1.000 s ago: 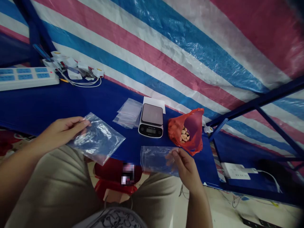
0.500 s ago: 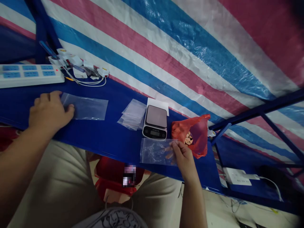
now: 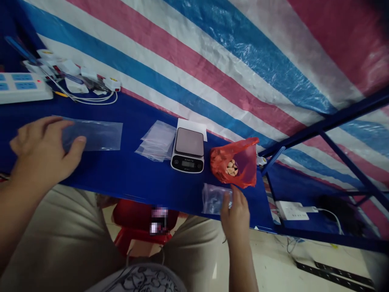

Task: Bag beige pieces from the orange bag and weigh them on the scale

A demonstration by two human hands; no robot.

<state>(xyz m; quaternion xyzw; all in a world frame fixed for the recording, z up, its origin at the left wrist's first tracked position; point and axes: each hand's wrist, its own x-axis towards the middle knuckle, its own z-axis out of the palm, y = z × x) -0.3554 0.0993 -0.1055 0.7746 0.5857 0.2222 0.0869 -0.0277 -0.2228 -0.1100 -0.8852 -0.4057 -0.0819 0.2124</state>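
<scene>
My right hand (image 3: 237,213) has the right end of a small clear plastic bag (image 3: 212,199) between thumb and fingers, low over the table's front edge. Just beyond it sits a red plastic bag (image 3: 220,164), its mouth open on several pale brown pieces (image 3: 231,168). To the left is a digital kitchen scale (image 3: 188,150) with nothing on its plate. My left hand (image 3: 45,150) is open, thumb apart from the fingers, over the left end of another clear bag (image 3: 101,136); contact is unclear. A pile of clear bags (image 3: 158,141) lies beside the scale.
A power strip (image 3: 24,89) and a heap of white plugs and cables (image 3: 82,81) occupy the back left of the blue table (image 3: 133,178). Striped sheeting (image 3: 194,73) hangs behind. At right are a blue metal frame (image 3: 304,125) and a white power adapter (image 3: 293,210).
My right hand has drawn its clear bag rightward, away from the scale's front; less of the bag shows. My left hand has shifted slightly left and its fingers have spread. The camera view has shifted.
</scene>
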